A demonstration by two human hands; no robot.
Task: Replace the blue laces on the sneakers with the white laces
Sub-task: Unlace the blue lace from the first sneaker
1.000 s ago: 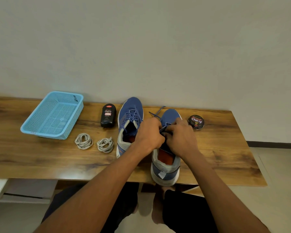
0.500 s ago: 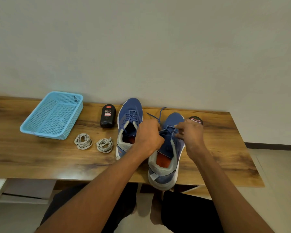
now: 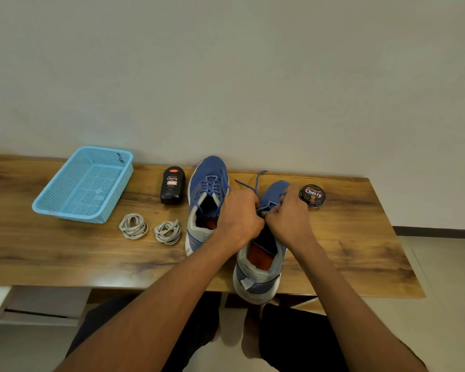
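Two blue mesh sneakers are seen on the wooden surface [image 3: 360,237]: the left sneaker [image 3: 207,200] fully laced, the right sneaker [image 3: 261,261] with its heel overhanging the near edge. Both hands are curled at its eyelets; the left hand [image 3: 239,218] and right hand [image 3: 287,218] appear to pinch the blue lace [image 3: 255,181], though the fingertips are hidden. Two coiled white laces [image 3: 151,229] lie unused to the left, beside a light blue plastic basket [image 3: 65,210].

Risk is judged as follows: a hard pull could drag the overhanging sneaker off the near edge. The round polish tin [image 3: 312,195] sits just beside the right hand and could be knocked. Open room remains at the far right.
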